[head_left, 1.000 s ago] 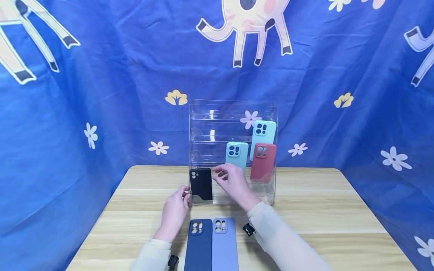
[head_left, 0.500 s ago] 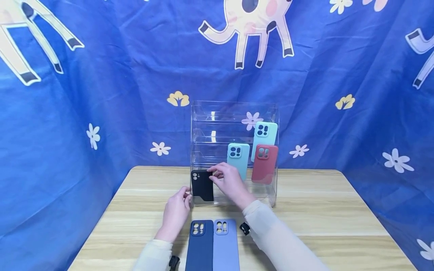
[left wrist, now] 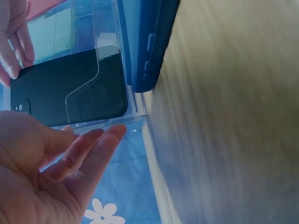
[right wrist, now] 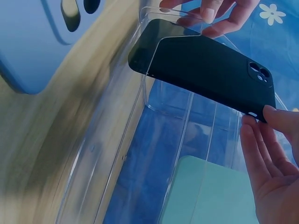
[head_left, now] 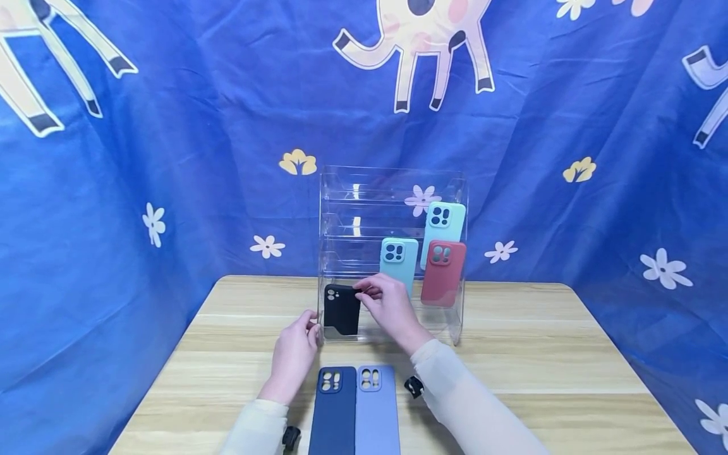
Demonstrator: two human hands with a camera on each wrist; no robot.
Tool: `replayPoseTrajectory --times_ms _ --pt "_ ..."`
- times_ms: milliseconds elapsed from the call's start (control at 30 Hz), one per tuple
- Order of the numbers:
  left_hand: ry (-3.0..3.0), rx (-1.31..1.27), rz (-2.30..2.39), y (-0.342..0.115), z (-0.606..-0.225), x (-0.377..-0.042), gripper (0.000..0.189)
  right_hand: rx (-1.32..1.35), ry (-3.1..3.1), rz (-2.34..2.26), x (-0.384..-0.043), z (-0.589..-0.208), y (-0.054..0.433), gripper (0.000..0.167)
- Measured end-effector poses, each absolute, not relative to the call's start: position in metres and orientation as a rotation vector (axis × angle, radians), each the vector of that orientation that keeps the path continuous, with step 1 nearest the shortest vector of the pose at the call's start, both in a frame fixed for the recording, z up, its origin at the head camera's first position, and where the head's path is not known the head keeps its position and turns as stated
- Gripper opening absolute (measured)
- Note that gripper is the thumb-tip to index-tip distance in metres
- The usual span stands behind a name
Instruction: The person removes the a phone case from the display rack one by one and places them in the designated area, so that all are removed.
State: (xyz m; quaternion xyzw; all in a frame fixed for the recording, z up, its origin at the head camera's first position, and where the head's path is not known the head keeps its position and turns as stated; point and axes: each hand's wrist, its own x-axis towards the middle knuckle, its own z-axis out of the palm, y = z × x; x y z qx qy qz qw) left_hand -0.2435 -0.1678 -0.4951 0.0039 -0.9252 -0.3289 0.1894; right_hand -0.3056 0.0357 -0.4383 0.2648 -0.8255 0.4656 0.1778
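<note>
A black phone case (head_left: 342,311) leans in the left part of the lowest tier of a clear acrylic display rack (head_left: 392,333), tilted slightly off the left wall. My right hand (head_left: 389,308) pinches its upper right corner, beside the charging-side edge seen in the right wrist view. At the rack's lower left side, my left hand (head_left: 294,352) holds the clear side panel between thumb and fingers. In the left wrist view, the case's bottom sits behind the clear front lip.
Light blue phone cases (head_left: 445,218) and a red phone case (head_left: 442,275) stand on the rack's right side. Before the rack, a dark blue case (head_left: 334,414) and a lavender case (head_left: 378,414) lie side by side on the wooden table (head_left: 534,354). A blue curtain (head_left: 227,189) hangs behind.
My right hand has moved left onto the black case's corner and gripped it. The case has shifted slightly right and tilted away from the rack's left wall. My left hand stays put.
</note>
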Motion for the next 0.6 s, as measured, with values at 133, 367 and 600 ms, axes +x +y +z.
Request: replayPoseTrajectory --times_ms 133,367,600 --pt "-2.611 0.012 -0.935 -0.169 -0.494 -0.243 0.02 0.743 -2.336 1.322 -0.303 -0.438 0.038 0.016" --pt "-2.6 -0.003 -0.916 -0.167 -0.492 -0.243 0.019 0.749 -2.342 1.324 -0.299 -0.437 0.042 0.015" --pt "-2.617 -0.001 -0.907 -0.168 -0.491 -0.242 0.02 0.765 -2.322 1.31 -0.295 -0.432 0.054 0.017"
